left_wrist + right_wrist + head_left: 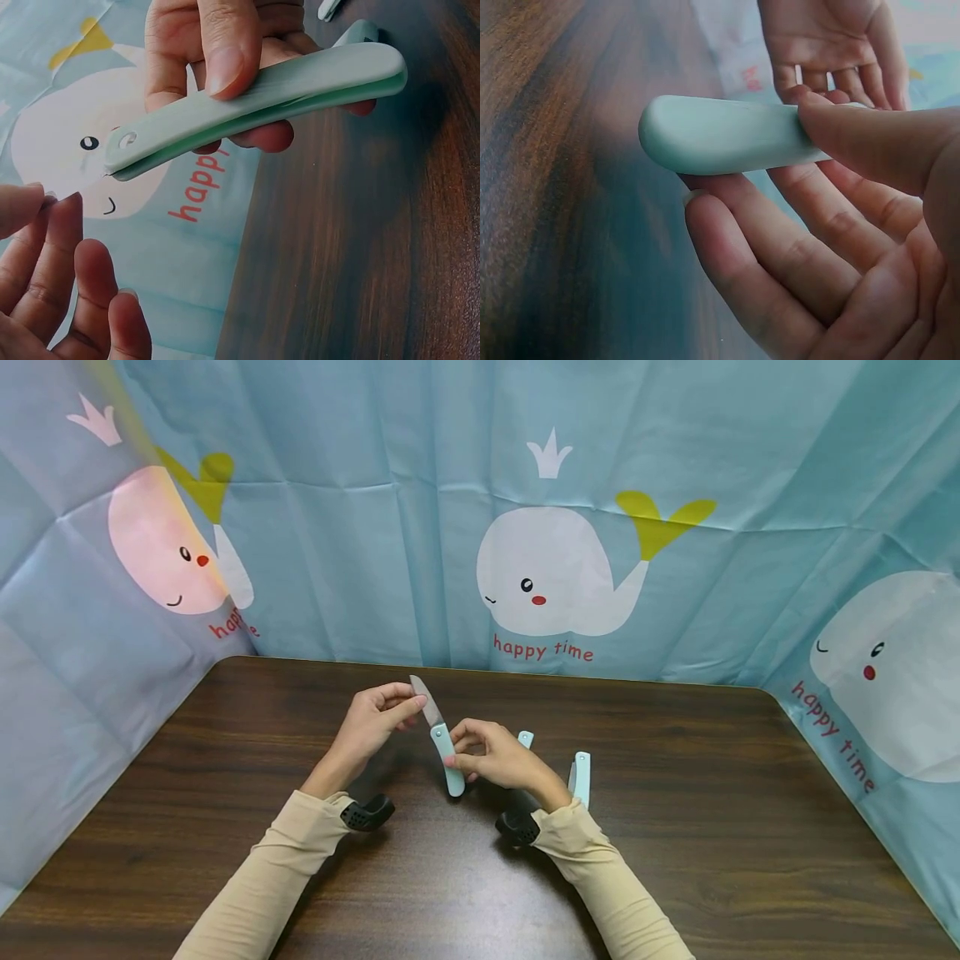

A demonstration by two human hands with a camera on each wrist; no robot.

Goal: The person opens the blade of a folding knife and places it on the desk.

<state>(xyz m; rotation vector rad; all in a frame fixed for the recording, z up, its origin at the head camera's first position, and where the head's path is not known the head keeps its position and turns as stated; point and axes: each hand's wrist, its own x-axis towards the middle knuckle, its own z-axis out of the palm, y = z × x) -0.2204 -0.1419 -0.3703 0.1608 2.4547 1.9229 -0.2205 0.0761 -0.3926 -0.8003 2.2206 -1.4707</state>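
Observation:
A folding knife with a pale mint handle [453, 774] is held up over the table between both hands, its blade [422, 690] swung out and pointing away. My left hand [367, 720] pinches the blade between thumb and fingertips. Around the handle, my right hand [504, 758] has its thumb on one face and fingers underneath. The left wrist view shows the handle [300, 86] side-on, with a long slot along its edge and a round pivot at the blade end. In the right wrist view the rounded butt of the handle [712, 135] sticks out past the thumb.
Two more mint folding knives lie on the dark wooden table [712, 827] to the right: one [526, 739] partly behind the right hand, another [583, 772] partly behind the right wrist. A light blue curtain [337, 568] with whale prints hangs along the table's far edge.

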